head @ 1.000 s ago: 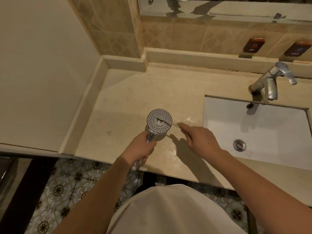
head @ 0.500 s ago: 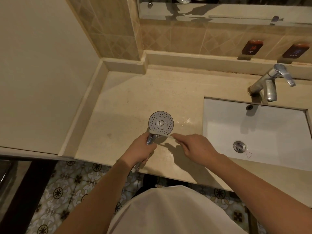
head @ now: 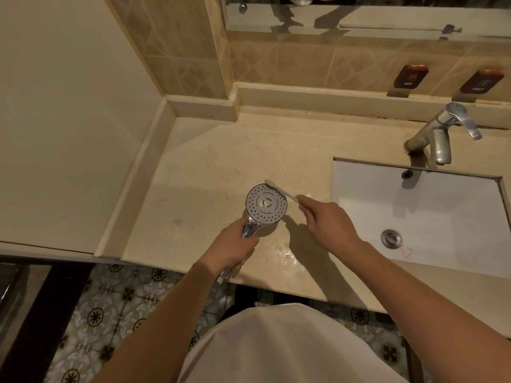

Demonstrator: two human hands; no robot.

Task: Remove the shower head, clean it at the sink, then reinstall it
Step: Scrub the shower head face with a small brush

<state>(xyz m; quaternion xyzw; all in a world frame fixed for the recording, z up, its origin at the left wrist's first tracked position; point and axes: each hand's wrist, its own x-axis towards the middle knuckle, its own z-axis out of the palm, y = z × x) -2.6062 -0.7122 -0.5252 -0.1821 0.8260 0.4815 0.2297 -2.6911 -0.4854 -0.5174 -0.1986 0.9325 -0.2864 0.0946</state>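
A chrome shower head with a round, dotted spray face points up above the beige countertop, left of the sink. My left hand grips its handle from below. My right hand pinches a thin white toothbrush. The brush's head lies at the far upper rim of the spray face. The white rectangular sink is set into the counter at the right, with its drain closed.
A chrome faucet stands behind the sink. Hot and cold labels hang on the tiled wall. Water drops lie on the counter near the front edge. A raised ledge borders the counter on the left and back. Patterned floor tiles show below.
The toothbrush has moved from the centre of the spray face, down to its near edge, and now up to its far rim. My left hand keeps its hold on the handle.
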